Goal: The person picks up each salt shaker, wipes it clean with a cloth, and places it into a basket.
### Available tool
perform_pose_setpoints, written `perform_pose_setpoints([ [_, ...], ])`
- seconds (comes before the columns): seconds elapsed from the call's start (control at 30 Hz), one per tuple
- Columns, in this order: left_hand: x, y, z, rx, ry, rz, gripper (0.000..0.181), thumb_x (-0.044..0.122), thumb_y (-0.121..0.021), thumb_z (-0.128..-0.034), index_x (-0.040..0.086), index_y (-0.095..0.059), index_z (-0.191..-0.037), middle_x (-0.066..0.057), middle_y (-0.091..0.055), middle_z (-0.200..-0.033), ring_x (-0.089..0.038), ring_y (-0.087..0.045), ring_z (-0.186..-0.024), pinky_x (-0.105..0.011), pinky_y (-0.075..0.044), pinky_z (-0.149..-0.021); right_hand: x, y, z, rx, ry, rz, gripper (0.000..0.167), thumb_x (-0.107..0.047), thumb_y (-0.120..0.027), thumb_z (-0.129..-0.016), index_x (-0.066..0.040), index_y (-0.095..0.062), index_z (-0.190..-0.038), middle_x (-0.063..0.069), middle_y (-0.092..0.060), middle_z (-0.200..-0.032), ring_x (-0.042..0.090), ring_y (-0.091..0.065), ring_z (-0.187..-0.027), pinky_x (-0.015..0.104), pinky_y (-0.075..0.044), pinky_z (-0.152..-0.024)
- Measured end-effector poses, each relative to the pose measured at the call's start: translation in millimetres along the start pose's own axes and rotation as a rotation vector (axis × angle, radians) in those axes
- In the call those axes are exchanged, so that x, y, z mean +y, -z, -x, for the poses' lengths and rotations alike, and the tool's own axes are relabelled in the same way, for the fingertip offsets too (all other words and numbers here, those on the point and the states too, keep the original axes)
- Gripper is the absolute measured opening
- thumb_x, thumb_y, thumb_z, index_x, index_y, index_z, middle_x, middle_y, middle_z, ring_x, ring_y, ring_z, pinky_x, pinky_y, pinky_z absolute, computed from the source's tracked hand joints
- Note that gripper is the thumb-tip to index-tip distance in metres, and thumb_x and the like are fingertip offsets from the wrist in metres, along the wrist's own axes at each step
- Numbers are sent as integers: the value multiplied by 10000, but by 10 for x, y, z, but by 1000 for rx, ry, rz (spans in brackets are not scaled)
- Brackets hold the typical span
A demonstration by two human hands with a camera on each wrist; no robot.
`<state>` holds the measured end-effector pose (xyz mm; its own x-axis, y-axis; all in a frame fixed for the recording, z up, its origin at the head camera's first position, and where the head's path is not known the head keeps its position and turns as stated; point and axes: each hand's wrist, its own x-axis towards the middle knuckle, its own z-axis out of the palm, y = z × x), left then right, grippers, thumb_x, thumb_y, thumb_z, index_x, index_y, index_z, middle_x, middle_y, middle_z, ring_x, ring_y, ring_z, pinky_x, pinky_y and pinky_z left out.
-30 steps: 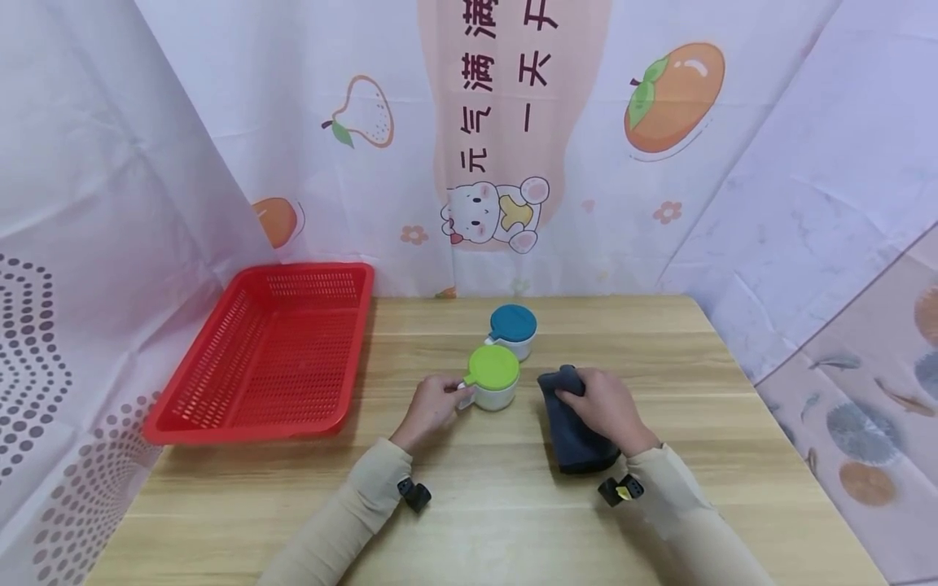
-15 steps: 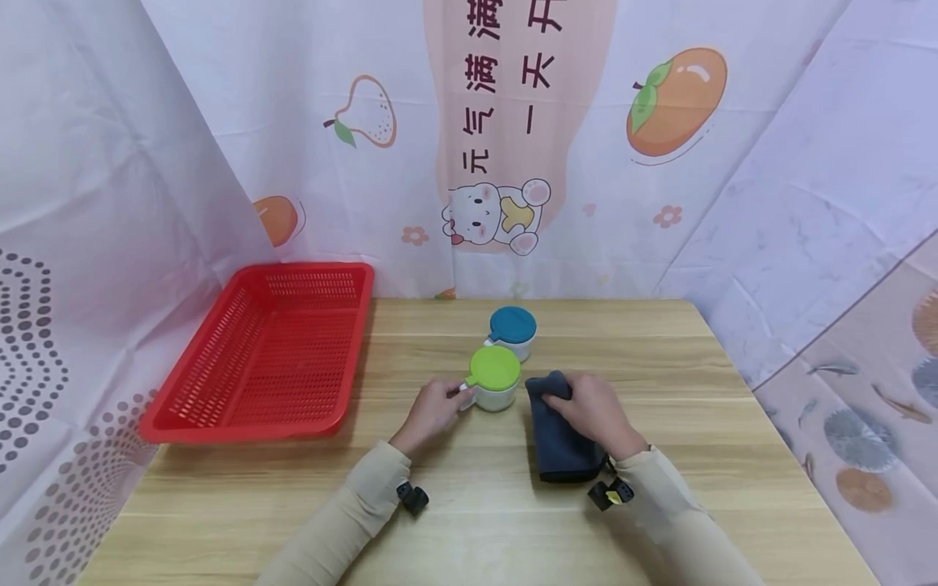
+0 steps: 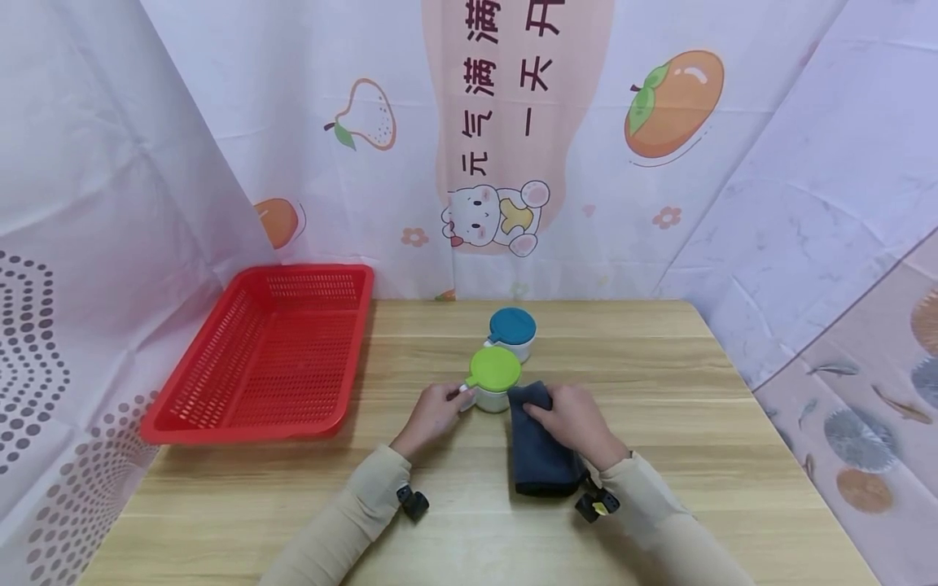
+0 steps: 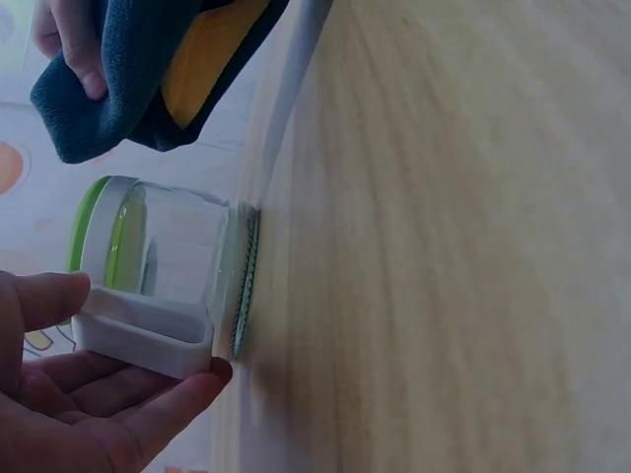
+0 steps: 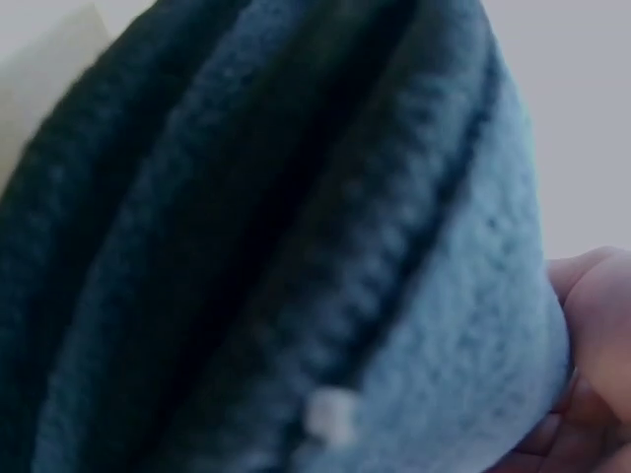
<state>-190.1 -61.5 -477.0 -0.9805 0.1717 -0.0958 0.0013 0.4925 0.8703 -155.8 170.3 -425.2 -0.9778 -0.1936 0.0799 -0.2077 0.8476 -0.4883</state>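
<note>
We began at the near edge of the worktop, where both forearms reached forward in beige sleeves, a small wrist camera on each, and turned inward to converge at the centre.

At mid-depth, we observed the left hand pinching the handle of the green-lidded jar, with the thumb at the lid end and the fingers along the far side. The jar stood upright on the worktop. We judged that this side grip steadied the jar and left its lid and clear body exposed.

The right hand gripped a folded dark cloth near its upper edge, thumb across the face, the rest draping toward the near edge. We took the high grip as a means of letting the folds hang free. In the head view the cloth overlapped the jar's right side; the left wrist view suggested a slight gap, though we could not confirm contact, since the right wrist view was blurred.

Just behind the first jar we noted the blue-lidded jar, untouched. The red basket sat well apart at left, and a printed curtain closed the rear.
</note>
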Motion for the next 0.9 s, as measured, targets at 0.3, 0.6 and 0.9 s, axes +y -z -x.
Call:
perform_pose_setpoints([
  [0.3,-17,-19,-7,34,2,6,253,297,-629,-944,72,-735,-896,-9,-580,-723,-113,-468,-644,-243,-374,-578,-116,-122,-22,-21,23,-1,276,-257,-723,-867,-99,-597,-678,-20,-509,-569,108,-470,-512,238,-395,-483],
  [0.6,39,-7,8,39,-19,8,267,262,-635,-937,31,-715,-827,2,-550,-696,-115,-461,-651,-245,-367,-594,-147,-224,-67,-13,51,14,300,-249,-722,-869,-104,-582,-647,-30,-484,-538,99,-458,-493,232,-378,-475],
  [0.9,42,10,15,11,-6,8,283,273,-625,-945,39,-716,-815,12,-532,-671,-123,-456,-632,-251,-363,-574,-167,-343,-73,-28,84,67,274,-257,-719,-864,-104,-603,-669,-31,-498,-553,100,-455,-496,231,-364,-465],
])
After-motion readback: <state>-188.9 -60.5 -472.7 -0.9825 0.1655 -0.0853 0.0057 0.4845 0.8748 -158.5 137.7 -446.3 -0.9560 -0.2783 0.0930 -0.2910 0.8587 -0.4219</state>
